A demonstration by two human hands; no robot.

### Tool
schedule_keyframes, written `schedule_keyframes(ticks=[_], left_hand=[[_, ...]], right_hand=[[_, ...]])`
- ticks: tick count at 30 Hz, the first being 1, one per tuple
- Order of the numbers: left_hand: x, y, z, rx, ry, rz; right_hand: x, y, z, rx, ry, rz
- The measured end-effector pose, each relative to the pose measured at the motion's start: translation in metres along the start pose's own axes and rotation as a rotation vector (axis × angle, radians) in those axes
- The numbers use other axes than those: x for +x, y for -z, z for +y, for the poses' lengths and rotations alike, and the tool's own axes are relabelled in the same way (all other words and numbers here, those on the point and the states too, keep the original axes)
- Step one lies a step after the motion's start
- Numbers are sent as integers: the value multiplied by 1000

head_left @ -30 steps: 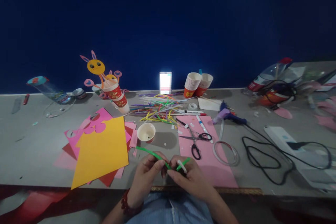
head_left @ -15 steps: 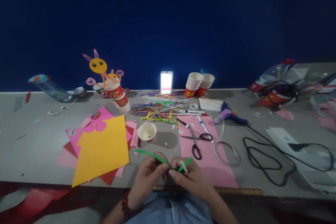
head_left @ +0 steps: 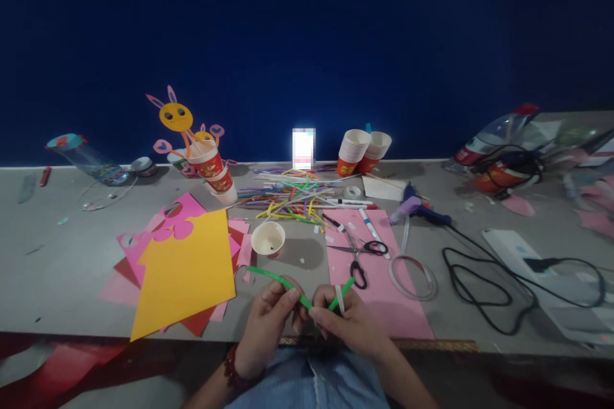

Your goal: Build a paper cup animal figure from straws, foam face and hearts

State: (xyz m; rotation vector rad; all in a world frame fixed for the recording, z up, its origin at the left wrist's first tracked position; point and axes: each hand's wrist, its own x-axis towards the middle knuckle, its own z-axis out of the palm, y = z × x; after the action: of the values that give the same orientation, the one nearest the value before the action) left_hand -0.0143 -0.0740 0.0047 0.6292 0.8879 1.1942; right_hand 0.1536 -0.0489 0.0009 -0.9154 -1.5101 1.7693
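Both hands pinch a green pipe cleaner [head_left: 269, 274] over the table's front edge, at the lower middle. My left hand [head_left: 275, 316] is closed on its left part, and one end sticks out to the upper left. My right hand [head_left: 343, 319] grips it close beside the left; another green end points up and right above these fingers. A short white strip [head_left: 339, 300] stands against my right fingers. Beyond the hands sits a white paper cup [head_left: 268, 240]. Scissors [head_left: 357, 259] lie on a pink sheet [head_left: 403, 319] to the right.
Pipe cleaners [head_left: 288, 195] are heaped mid-table. Yellow paper [head_left: 187, 275] tops coloured sheets at left, below a rabbit-decorated cup stack [head_left: 211, 169]. More cups [head_left: 352, 153] stand behind. A blue glue gun [head_left: 426, 212], black cord [head_left: 480, 300] and white power strip [head_left: 522, 275] lie right.
The green pipe cleaner's left end and right end have risen slightly. The fingers have shifted a little around it, and the white strip is more upright. The whole view has moved slightly.
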Motion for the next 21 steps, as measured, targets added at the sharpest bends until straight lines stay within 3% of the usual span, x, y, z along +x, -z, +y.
schedule_keyframes(ticks=[8, 15, 21], left_hand=[[3, -1, -5, 46, -107, 60], [3, 7, -5, 331, -212, 91], [2, 5, 4, 529, -299, 125]], right_hand=[[5, -2, 4, 124, -3, 17], [5, 0, 4, 193, -97, -23], [5, 1, 6, 189, -121, 29]])
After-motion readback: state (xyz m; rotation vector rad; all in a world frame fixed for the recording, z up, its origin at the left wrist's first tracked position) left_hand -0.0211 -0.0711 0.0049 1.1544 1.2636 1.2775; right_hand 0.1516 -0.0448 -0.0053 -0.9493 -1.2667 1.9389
